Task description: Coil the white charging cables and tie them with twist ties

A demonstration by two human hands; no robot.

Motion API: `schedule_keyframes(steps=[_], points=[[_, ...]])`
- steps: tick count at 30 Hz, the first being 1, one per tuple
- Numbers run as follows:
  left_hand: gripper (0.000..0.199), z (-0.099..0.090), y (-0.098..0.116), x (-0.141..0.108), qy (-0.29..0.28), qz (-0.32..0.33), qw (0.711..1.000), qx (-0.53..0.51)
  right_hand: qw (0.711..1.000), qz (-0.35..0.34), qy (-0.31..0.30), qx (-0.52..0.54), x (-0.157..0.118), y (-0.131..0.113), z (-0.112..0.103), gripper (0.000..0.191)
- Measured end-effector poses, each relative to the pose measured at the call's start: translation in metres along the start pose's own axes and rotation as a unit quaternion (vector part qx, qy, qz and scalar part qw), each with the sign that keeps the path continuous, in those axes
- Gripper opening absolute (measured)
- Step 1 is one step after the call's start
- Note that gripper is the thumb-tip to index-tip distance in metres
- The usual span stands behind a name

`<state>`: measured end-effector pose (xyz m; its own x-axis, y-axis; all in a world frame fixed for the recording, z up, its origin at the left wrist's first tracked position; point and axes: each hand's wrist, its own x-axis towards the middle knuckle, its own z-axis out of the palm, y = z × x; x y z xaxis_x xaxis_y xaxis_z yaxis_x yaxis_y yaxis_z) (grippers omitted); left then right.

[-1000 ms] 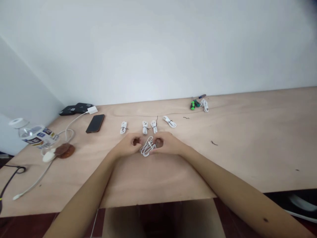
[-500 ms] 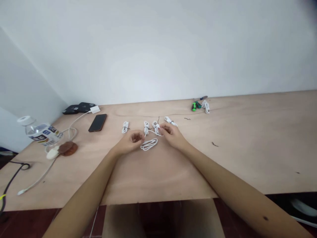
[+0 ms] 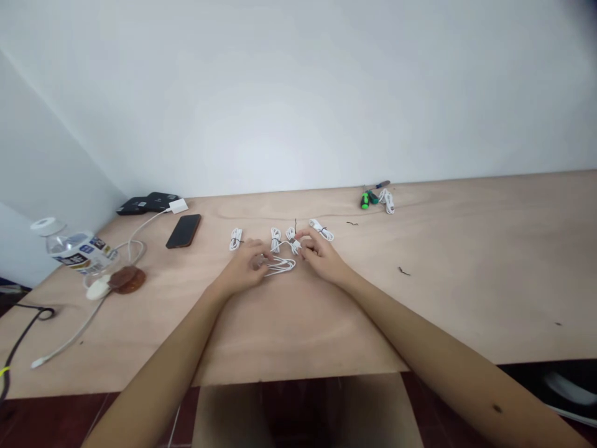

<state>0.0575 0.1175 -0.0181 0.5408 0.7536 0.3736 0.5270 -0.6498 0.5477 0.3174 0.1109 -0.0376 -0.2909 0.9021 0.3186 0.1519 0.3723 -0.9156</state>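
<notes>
A loosely looped white USB cable (image 3: 282, 266) lies on the table between my hands. My left hand (image 3: 246, 264) is curled, its fingers closed on the left end of the loops. On the other side, my right hand (image 3: 321, 254) pinches the cable near its plug (image 3: 296, 247). Just beyond are white cable bundles fastened with dark ties: a left bundle (image 3: 236, 239), a middle bundle (image 3: 275, 239), one partly behind the plug (image 3: 290, 233), and a right bundle (image 3: 321, 229) beside my right fingertips.
A phone (image 3: 183, 231), black boxes (image 3: 156, 201), a white charger (image 3: 178, 206) and a plastic bottle (image 3: 79, 249) occupy the left. At the back right are screwdrivers (image 3: 365, 200) and another cable bundle (image 3: 387, 201). Loose dark ties (image 3: 403, 271) lie on the wooden table (image 3: 466, 267).
My left hand has taken hold of the loops' left end, and the loops have shifted slightly up. The cable's free end has been drawn in toward them, with its plug at my right fingers.
</notes>
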Motion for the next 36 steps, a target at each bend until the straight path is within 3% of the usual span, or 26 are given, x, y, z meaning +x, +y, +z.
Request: schedule_keyframes(steps=[4, 7, 11, 15, 17, 19, 20, 22, 24, 26, 31, 34, 36], points=[[0.025, 0.004, -0.004, -0.001, -0.025, 0.002, 1.000, -0.008, 0.999, -0.008, -0.035, -0.011, -0.002, 0.005, 0.001, 0.046], [0.025, 0.007, -0.006, -0.001, -0.047, 0.010, 0.999, -0.012, 0.999, -0.012, -0.040, -0.001, 0.001, 0.011, 0.003, 0.046], [0.028, 0.000, 0.001, 0.000, -0.008, -0.009, 0.999, -0.050, 0.994, 0.001, 0.034, 0.104, 0.009, 0.004, 0.004, 0.033], [0.031, -0.018, 0.015, -0.007, 0.037, -0.079, 0.986, -0.144, 0.970, 0.021, 0.137, 0.201, 0.007, -0.027, -0.009, 0.027], [0.021, -0.028, 0.021, -0.016, 0.089, -0.151, 0.947, -0.268, 0.959, 0.015, 0.157, 0.237, -0.002, -0.045, -0.021, 0.024], [0.010, -0.039, 0.024, -0.028, 0.160, -0.234, 0.858, -0.428, 0.948, 0.029, 0.165, 0.270, -0.018, -0.058, -0.034, 0.020], [0.007, -0.044, 0.024, -0.036, 0.155, -0.272, 0.808, -0.498, 0.943, 0.041, 0.166, 0.285, -0.028, -0.062, -0.041, 0.019], [0.013, -0.053, 0.024, -0.052, 0.185, -0.309, 0.732, -0.579, 0.933, 0.064, 0.176, 0.309, -0.050, -0.064, -0.055, 0.017], [0.010, -0.060, 0.023, -0.069, 0.232, -0.318, 0.691, -0.606, 0.921, 0.079, 0.193, 0.329, -0.073, -0.058, -0.069, 0.015], [0.010, -0.063, 0.024, -0.084, 0.289, -0.320, 0.683, -0.589, 0.913, 0.077, 0.220, 0.336, -0.096, -0.049, -0.084, 0.012], [0.012, -0.064, 0.030, -0.109, 0.403, -0.275, 0.704, -0.516, 0.899, 0.045, 0.296, 0.319, -0.143, -0.030, -0.118, 0.010], [0.009, -0.060, 0.035, -0.122, 0.446, -0.228, 0.733, -0.460, 0.890, 0.031, 0.355, 0.286, -0.169, -0.025, -0.123, 0.013], [0.007, -0.053, 0.041, -0.133, 0.472, -0.209, 0.761, -0.392, 0.887, 0.029, 0.393, 0.239, -0.187, -0.024, -0.113, 0.016]])
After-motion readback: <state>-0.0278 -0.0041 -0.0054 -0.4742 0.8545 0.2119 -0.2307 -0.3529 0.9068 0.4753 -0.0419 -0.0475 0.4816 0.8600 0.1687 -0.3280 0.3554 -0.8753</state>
